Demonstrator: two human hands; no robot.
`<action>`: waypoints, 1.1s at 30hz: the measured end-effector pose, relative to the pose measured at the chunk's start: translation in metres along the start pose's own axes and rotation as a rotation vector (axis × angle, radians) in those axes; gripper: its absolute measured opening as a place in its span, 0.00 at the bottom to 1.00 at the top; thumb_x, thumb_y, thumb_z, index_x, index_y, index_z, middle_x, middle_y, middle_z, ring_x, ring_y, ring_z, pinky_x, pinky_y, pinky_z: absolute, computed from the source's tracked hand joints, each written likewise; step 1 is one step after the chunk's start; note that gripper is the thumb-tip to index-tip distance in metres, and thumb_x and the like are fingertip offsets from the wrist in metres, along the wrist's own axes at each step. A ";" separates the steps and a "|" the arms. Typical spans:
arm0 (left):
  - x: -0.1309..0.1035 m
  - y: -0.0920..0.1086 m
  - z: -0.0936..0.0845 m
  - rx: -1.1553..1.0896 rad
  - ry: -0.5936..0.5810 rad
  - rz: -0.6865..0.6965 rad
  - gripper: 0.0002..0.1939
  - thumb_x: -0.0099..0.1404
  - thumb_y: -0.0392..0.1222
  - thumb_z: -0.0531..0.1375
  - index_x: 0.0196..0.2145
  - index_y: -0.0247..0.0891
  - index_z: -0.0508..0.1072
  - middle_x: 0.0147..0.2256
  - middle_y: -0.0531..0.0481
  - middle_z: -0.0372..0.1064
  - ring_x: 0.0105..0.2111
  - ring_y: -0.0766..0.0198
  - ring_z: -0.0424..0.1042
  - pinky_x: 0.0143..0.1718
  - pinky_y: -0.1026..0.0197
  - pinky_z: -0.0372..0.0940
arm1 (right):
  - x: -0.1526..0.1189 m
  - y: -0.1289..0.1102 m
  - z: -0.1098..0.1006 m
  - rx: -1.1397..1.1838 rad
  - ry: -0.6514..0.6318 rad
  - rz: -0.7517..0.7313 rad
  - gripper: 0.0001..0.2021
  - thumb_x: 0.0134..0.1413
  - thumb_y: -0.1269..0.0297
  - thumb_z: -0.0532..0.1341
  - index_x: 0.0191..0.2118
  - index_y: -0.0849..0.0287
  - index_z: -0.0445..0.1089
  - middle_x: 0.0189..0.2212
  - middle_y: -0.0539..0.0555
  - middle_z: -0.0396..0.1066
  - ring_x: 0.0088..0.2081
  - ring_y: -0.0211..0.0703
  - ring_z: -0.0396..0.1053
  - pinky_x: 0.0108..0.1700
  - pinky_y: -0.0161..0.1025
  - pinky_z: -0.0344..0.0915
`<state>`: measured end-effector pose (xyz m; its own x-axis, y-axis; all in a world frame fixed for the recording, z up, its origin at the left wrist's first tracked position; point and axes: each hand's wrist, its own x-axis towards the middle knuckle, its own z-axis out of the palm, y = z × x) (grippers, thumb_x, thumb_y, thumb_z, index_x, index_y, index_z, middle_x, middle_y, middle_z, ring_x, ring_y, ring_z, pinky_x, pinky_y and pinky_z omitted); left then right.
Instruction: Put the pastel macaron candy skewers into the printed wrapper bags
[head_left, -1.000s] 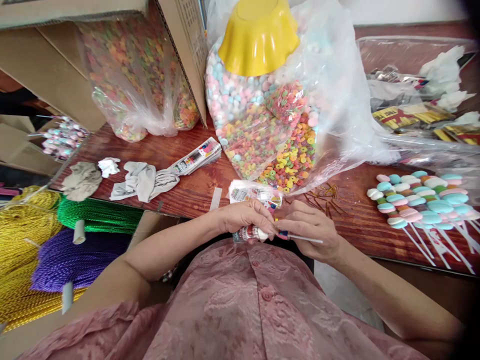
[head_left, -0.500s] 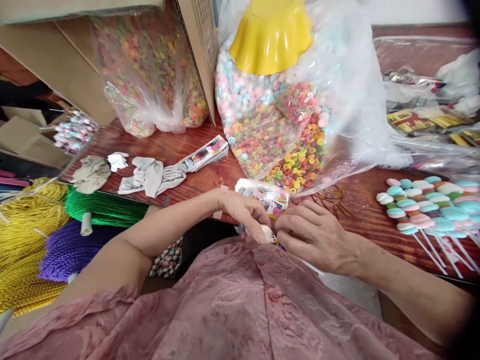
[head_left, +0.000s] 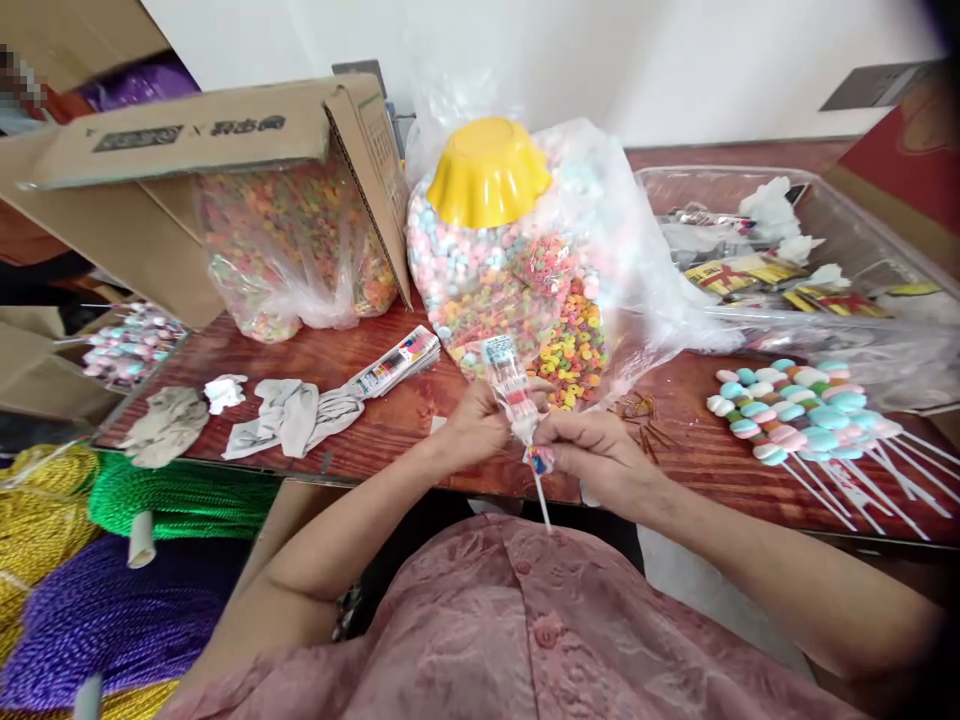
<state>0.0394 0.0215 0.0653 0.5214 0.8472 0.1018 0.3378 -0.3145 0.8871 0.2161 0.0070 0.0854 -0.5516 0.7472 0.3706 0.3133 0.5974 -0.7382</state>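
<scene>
A candy stick in a printed clear wrapper (head_left: 512, 385) is held upright in front of my body, its white stick pointing down towards me. My left hand (head_left: 487, 418) is closed round the wrapper's left side. The fingers of my right hand (head_left: 589, 450) pinch its gathered lower end, just above the stick. Behind my hands lies a big clear bag of pink and blue marshmallows (head_left: 442, 240) and ring candies (head_left: 574, 350), with a yellow scalloped bowl (head_left: 487, 175) upside down on it. Gold twist ties (head_left: 646, 425) lie right of the bag.
Marshmallow skewers (head_left: 810, 410) lie at the right. Behind them stands a clear tray (head_left: 825, 315) of packets. At the left are a cardboard box (head_left: 202, 135), a stack of flat wrappers (head_left: 397, 362), grey gloves (head_left: 289, 415) and green (head_left: 187, 500) and purple (head_left: 142, 610) cord bundles.
Both hands have lifted the wrapped candy from near my lap, and its wrapper and stick now show. The view has tilted up, showing more wall and tray.
</scene>
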 end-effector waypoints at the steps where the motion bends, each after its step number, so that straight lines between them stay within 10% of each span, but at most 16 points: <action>1: 0.003 -0.002 -0.004 -0.039 0.090 0.031 0.19 0.72 0.50 0.50 0.48 0.36 0.74 0.42 0.41 0.73 0.40 0.57 0.72 0.43 0.54 0.68 | -0.002 0.001 0.005 -0.002 -0.012 -0.013 0.12 0.61 0.68 0.52 0.27 0.59 0.68 0.21 0.47 0.66 0.23 0.34 0.61 0.27 0.33 0.58; 5: -0.003 0.002 -0.008 -0.122 0.299 0.127 0.29 0.64 0.57 0.61 0.59 0.42 0.66 0.60 0.39 0.61 0.60 0.52 0.61 0.57 0.49 0.62 | -0.004 0.016 0.004 -0.241 0.156 -0.135 0.10 0.59 0.68 0.55 0.27 0.60 0.68 0.21 0.49 0.64 0.24 0.36 0.59 0.28 0.36 0.56; 10: -0.021 -0.001 0.009 -0.723 -0.134 -0.168 0.26 0.62 0.60 0.62 0.48 0.37 0.71 0.38 0.45 0.72 0.37 0.62 0.73 0.43 0.58 0.68 | 0.004 0.027 -0.001 -0.646 0.346 -0.494 0.08 0.57 0.72 0.54 0.30 0.58 0.68 0.20 0.51 0.62 0.25 0.40 0.54 0.30 0.39 0.52; 12: -0.027 -0.002 0.010 -0.661 -0.131 -0.172 0.20 0.62 0.56 0.63 0.38 0.35 0.71 0.30 0.49 0.69 0.30 0.66 0.70 0.37 0.62 0.67 | 0.006 0.029 0.006 -0.644 0.363 -0.514 0.08 0.57 0.73 0.55 0.29 0.58 0.68 0.19 0.50 0.61 0.24 0.39 0.53 0.29 0.40 0.50; 18: -0.045 -0.012 -0.004 0.407 0.207 0.149 0.11 0.68 0.36 0.51 0.38 0.34 0.73 0.35 0.43 0.73 0.36 0.61 0.72 0.42 0.59 0.67 | 0.004 0.025 0.038 0.300 0.156 0.176 0.08 0.53 0.63 0.59 0.25 0.58 0.66 0.19 0.48 0.64 0.22 0.34 0.56 0.26 0.35 0.52; 24: -0.106 -0.021 -0.027 0.772 0.104 0.176 0.15 0.68 0.32 0.49 0.42 0.37 0.75 0.38 0.42 0.75 0.41 0.59 0.74 0.45 0.58 0.68 | -0.017 0.001 0.096 1.217 -0.324 0.775 0.14 0.45 0.55 0.64 0.27 0.56 0.60 0.13 0.40 0.52 0.14 0.28 0.41 0.18 0.31 0.41; 30: -0.202 -0.009 -0.071 0.990 -0.428 -0.822 0.05 0.55 0.37 0.63 0.31 0.38 0.77 0.31 0.45 0.74 0.33 0.51 0.75 0.35 0.55 0.68 | -0.034 0.014 0.086 0.279 -0.264 0.159 0.07 0.60 0.65 0.58 0.43 0.59 0.69 0.33 0.53 0.72 0.33 0.37 0.68 0.34 0.35 0.62; 33: -0.177 -0.005 -0.060 1.010 -0.365 -0.607 0.13 0.60 0.38 0.61 0.43 0.38 0.77 0.42 0.40 0.75 0.43 0.49 0.75 0.43 0.51 0.69 | -0.044 0.030 0.074 0.017 -0.132 -0.004 0.08 0.63 0.70 0.54 0.36 0.60 0.71 0.30 0.53 0.73 0.32 0.37 0.69 0.35 0.35 0.62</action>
<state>-0.1012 -0.1011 0.0703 0.2022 0.8533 -0.4806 0.9710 -0.2388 -0.0154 0.1926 -0.0297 0.0058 -0.6503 0.6992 0.2972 0.2980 0.5946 -0.7468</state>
